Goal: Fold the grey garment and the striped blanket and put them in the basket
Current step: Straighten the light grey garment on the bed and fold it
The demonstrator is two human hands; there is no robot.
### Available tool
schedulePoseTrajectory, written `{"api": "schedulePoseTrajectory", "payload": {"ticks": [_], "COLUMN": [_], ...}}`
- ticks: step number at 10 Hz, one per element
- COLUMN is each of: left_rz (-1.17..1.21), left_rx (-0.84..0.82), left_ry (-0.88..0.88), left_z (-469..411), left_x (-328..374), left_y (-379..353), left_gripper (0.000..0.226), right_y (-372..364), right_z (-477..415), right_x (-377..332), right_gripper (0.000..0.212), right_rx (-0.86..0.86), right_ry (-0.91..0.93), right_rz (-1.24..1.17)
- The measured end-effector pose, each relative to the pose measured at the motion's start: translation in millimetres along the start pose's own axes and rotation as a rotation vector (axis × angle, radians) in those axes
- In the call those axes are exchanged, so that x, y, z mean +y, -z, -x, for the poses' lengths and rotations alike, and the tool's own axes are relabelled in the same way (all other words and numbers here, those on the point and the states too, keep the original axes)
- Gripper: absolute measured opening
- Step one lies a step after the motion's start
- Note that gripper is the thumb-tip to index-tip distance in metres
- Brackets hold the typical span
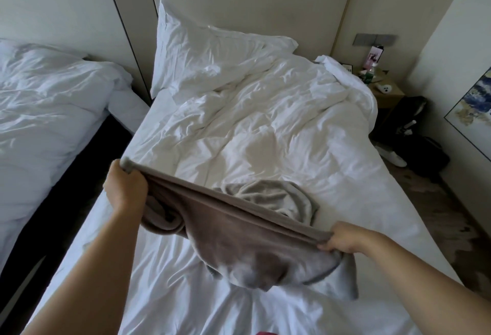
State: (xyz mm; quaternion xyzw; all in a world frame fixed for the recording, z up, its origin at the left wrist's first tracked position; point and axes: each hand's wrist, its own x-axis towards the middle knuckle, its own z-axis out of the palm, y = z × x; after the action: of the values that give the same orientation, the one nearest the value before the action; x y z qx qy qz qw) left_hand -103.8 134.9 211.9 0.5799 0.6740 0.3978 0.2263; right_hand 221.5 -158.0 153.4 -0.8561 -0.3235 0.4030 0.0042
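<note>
Both left hand (125, 188) and right hand (342, 239) clench the grey garment (239, 241), bunched folds hiding its shape.

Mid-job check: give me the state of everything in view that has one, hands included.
Grey garment: unfolded, top edge stretched between both hands, rest hanging bunched below.
Left hand: grips one end of that edge.
Right hand: grips the other end.
Light grey cloth: crumpled, lying behind the held edge.
Duvet: rumpled.
Pillow: propped upright against the wall.
Basket: not in view.
</note>
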Motion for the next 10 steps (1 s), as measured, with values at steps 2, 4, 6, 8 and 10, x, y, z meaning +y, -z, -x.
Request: {"api": "schedulePoseTrajectory", "payload": {"ticks": [2, 4, 6, 8, 10], "left_rz": [-0.100, 0.002, -0.536, -0.871, -0.679], "left_rx": [-0.494, -0.825, -1.385, -1.566, -1.129], "left_ry": [-0.239, -0.613, -0.703, -0.484, -0.247], "left_z": [36.9, 129.2, 122.6, 119.6, 106.9], "left_x": [10.8, 48.4, 42.3, -5.2, -26.0], "left_y": [-16.1, -56.0, -69.3, -77.7, -132.4], "left_gripper": [0.046, 0.038, 0.028, 0.022, 0.016], "right_y": [39.9, 53.0, 49.1, 15.8, 3.6], "right_z": [22.4, 61.4, 31.4, 4.1, -46.5], "right_x": [-50.7, -147.1, -59.8, 26.4, 14.4], "right_gripper": [0.036, 0.031, 0.031, 0.033, 0.034], "right_rx": [0.326, -0.102, -0.231, -0.460, 0.513], "right_ry": [0.139, 0.703, 0.200, -0.434, -0.257], "right_rz": [-0.756, -0.504, 0.371, 0.670, 0.005]}}
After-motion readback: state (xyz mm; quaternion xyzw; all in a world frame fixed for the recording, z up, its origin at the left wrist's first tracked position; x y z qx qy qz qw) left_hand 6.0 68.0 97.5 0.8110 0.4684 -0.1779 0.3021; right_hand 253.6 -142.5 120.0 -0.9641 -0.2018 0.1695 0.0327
